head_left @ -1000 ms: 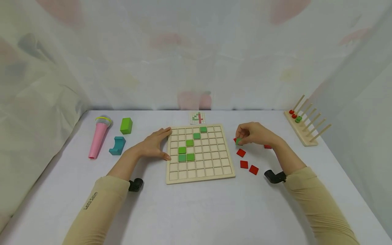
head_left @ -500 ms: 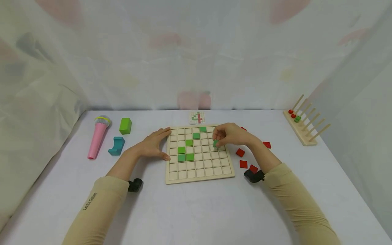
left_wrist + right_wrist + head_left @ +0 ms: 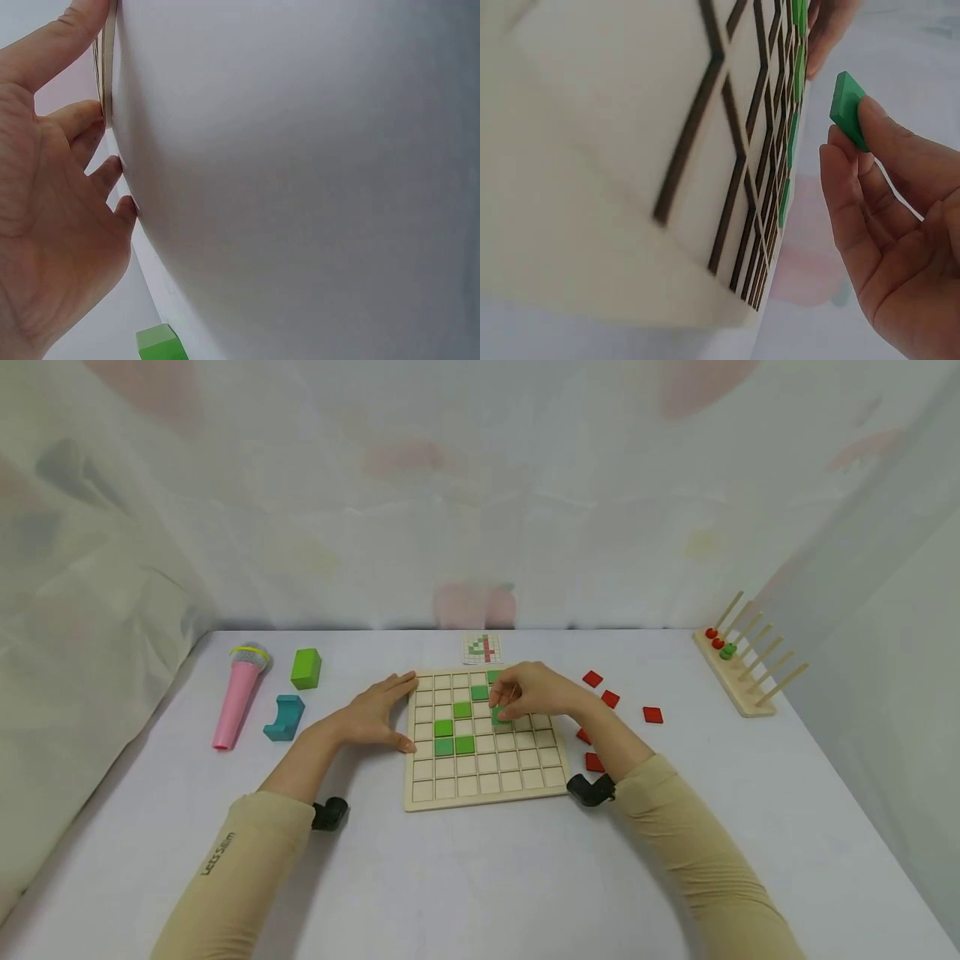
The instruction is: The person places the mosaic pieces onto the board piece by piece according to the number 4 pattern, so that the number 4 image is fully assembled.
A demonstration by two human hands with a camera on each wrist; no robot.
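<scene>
A wooden grid board (image 3: 487,804) lies mid-table with several green tiles (image 3: 444,727) set in its squares. Another green tile (image 3: 847,111) is pinched between thumb and fingers of my right hand (image 3: 536,691), raised over the upper middle of the board. In the right wrist view a gap shows between that tile and the grid. My left hand (image 3: 371,717) rests at the board's left edge, thumb and fingers spread. Its fingertips touch the board's side (image 3: 109,67) in the left wrist view. Red tiles (image 3: 652,715) lie loose to the right, some partly hidden behind my right forearm.
A small pattern card (image 3: 482,649) lies behind the board. On the left are a pink toy microphone (image 3: 238,697), a green block (image 3: 306,669) and a teal curved block (image 3: 284,718). A peg stand (image 3: 738,681) with red and green beads stands at the back right.
My right hand has carried the green tile leftward from among the red tiles to above the board. The left hand has stayed at the board's edge.
</scene>
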